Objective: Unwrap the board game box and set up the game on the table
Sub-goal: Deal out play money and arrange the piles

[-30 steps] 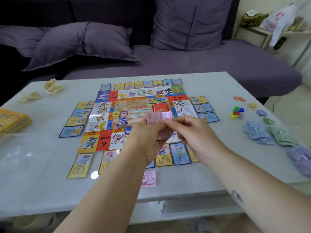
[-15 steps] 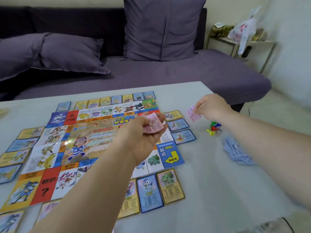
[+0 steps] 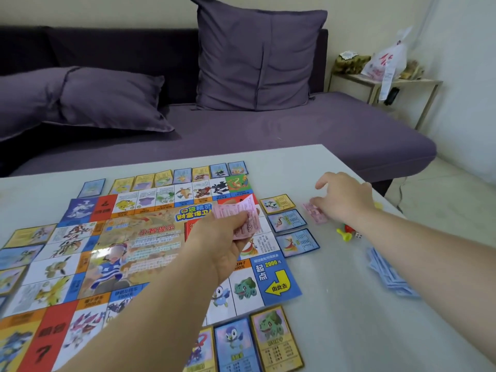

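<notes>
The colourful game board [image 3: 150, 237] lies flat on the pale table [image 3: 362, 331], with picture cards [image 3: 276, 336] laid around its edges. My left hand [image 3: 222, 245] hovers over the board's right side and grips a small stack of pink bills [image 3: 239, 210]. My right hand [image 3: 346, 200] is down at the table to the right of the board. Its fingertips rest on a single pink bill [image 3: 316, 217] lying there, and the thumb is lifted away.
Coloured pawns [image 3: 345, 232] and a die [image 3: 358, 235] sit just under my right wrist. A loose pile of blue bills [image 3: 389, 275] lies partly hidden under my right forearm. A purple sofa [image 3: 295, 135] with cushions runs behind the table, and a side table [image 3: 389, 83] stands at the far right.
My right hand took one pink bill from the stack, carried it right and lowered it onto the table. The left hand kept the stack above the board. The view swung right.
</notes>
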